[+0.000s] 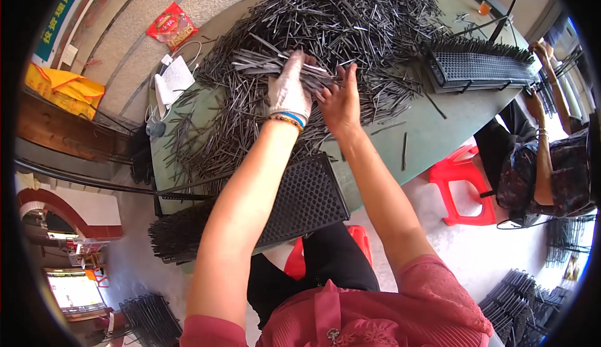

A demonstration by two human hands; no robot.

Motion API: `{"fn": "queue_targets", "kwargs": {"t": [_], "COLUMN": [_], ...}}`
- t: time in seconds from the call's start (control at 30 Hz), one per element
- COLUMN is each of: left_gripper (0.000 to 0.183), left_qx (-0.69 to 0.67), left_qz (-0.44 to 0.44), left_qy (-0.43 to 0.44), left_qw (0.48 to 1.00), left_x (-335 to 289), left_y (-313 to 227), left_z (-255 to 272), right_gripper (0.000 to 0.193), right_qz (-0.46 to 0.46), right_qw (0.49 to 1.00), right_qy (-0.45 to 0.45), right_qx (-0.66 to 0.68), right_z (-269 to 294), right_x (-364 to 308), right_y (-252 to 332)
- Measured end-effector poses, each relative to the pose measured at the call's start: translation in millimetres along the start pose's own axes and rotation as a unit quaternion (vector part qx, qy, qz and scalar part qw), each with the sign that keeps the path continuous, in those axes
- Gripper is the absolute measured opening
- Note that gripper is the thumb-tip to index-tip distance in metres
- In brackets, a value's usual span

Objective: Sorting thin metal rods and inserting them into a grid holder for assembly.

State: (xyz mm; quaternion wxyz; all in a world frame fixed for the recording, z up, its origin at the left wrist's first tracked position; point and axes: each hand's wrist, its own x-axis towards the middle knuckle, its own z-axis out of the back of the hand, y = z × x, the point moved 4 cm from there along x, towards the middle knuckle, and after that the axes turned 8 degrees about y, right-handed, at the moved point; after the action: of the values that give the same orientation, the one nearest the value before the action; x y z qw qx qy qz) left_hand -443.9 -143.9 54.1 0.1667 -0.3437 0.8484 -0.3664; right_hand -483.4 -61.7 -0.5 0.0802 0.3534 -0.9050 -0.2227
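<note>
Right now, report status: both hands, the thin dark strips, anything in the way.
White-gloved left hand gripping a bundle of thin dark-grey strips. Bare right hand open at bundle's right end. Heap of similar strips beyond; nothing visibly blocking.

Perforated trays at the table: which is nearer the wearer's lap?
The tray at the near edge of the table, partly behind the left forearm; the other tray sits farther right, by the co-worker.

Large yellow characters are displayed on a green banner (55, 21); pale print is borne by a red packet (172, 26), and reddish print, too blurred to be read, is carried by a yellow bag (66, 90)
</note>
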Motion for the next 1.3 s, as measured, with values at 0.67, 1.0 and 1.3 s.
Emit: {"fn": "queue_targets", "kwargs": {"t": [0.67, 1.0, 1.3], "left_gripper": [0.018, 0.021, 0.035], "left_qx": [0.157, 0.18, 0.301], "left_qz": [-0.044, -0.088, -0.06], "left_qy": [0.027, 0.088, 0.142], "left_qw": [0.986, 0.976, 0.941], "left_x": [23.0, 26.1, -17.3], "left_y": [-6.4, -50.0, -12.1], "left_z": [35.3, 13.1, 29.2], "right_gripper": [0.058, 0.064, 0.05], "right_qz": [-0.049, 0.052, -0.152], "right_qw": [0.988, 0.973, 0.98], "right_qy": [-0.099, -0.016, 0.005], "right_qx": [-0.11, -0.223, 0.128], "right_z": [40.9, 35.5, -15.2], "right_x": [35.7, 45.0, 8.1], "right_y": [-26.2, 1.9, -49.7]}}
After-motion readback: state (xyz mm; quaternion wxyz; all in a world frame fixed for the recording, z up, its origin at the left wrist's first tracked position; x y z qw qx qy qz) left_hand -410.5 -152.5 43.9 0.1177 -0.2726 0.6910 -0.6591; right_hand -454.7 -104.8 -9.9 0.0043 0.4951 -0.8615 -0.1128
